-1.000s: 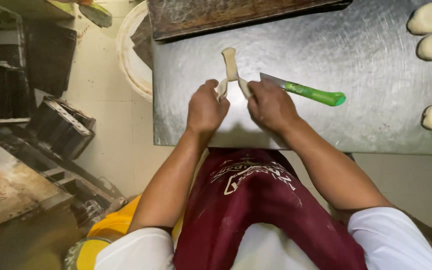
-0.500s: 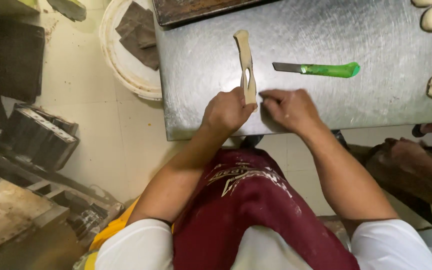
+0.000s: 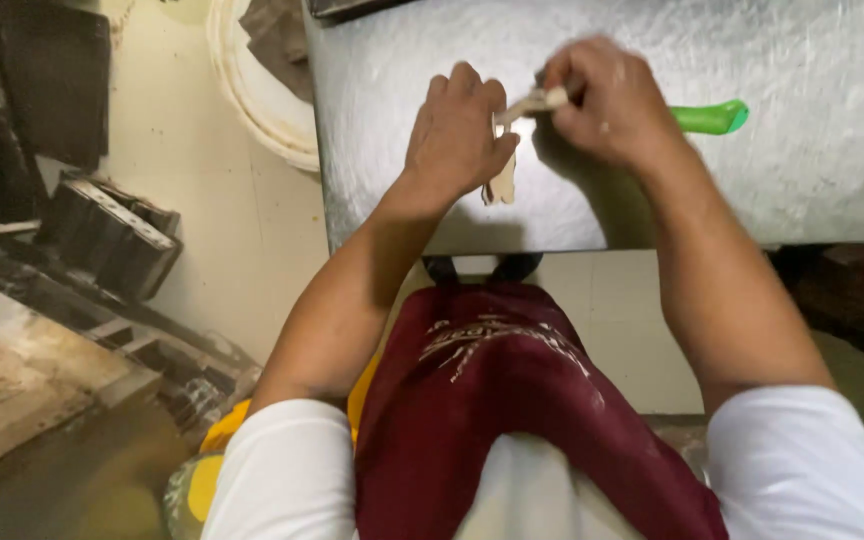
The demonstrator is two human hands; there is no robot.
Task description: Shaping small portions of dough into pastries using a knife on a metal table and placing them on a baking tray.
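A pale strip of dough [image 3: 504,176] is held up over the metal table [image 3: 832,190] between both my hands. My left hand [image 3: 457,135] pinches its lower part, and the end hangs below my fingers. My right hand [image 3: 607,100] grips the upper end near my fingertips. Behind my right hand lies a knife with a green handle [image 3: 712,116] on the table, its blade hidden by the hand.
A round white tub [image 3: 252,90] with dark pieces in it stands on the floor left of the table. Dark metal baking tins [image 3: 107,235] and a wooden pallet [image 3: 22,390] lie at the left. A dark tray edge [image 3: 352,8] shows at the table's far side.
The dough strip lay flat on the table under my fingers; now both hands have lifted it and are twisting or folding it. The view has moved closer, and the dough balls at right have left view.
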